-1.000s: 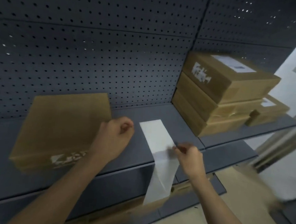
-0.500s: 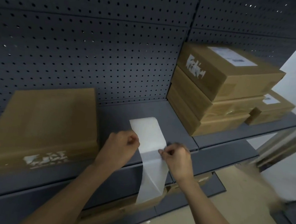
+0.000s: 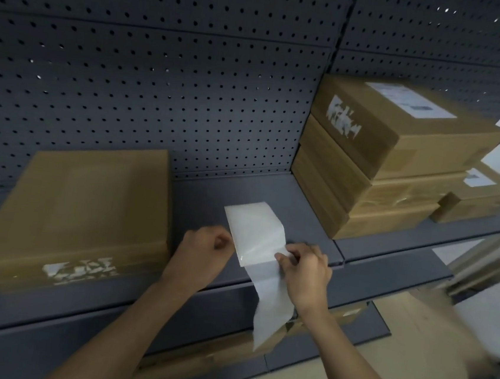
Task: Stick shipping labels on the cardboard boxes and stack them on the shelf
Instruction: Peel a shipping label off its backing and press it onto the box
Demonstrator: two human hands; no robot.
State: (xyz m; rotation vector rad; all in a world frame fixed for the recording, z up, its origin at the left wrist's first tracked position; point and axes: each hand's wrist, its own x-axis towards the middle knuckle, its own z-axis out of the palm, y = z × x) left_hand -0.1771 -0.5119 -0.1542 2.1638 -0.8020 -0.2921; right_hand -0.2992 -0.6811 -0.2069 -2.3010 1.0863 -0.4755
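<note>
A white strip of shipping labels (image 3: 256,236) lies on the dark grey shelf (image 3: 242,188) and hangs over its front edge. My right hand (image 3: 304,272) pinches the strip's right edge at the shelf lip. My left hand (image 3: 205,252) is curled at the strip's left edge; whether its fingertips hold the paper is hidden. A plain cardboard box (image 3: 86,212) with no label on top sits at the left of the shelf, beside my left hand. At the right stands a stack of three boxes (image 3: 384,166); the top one carries a white label (image 3: 406,100).
Behind the stack lie two smaller boxes (image 3: 482,195), the upper one labelled. A perforated grey back panel (image 3: 162,72) closes the shelf. A lower shelf (image 3: 350,338) holds flat cardboard. Beige floor lies at the lower right.
Both hands have come together onto the label strip; the left hand moved right to its left edge. The view shifted right, so the plain box now sits farther left.
</note>
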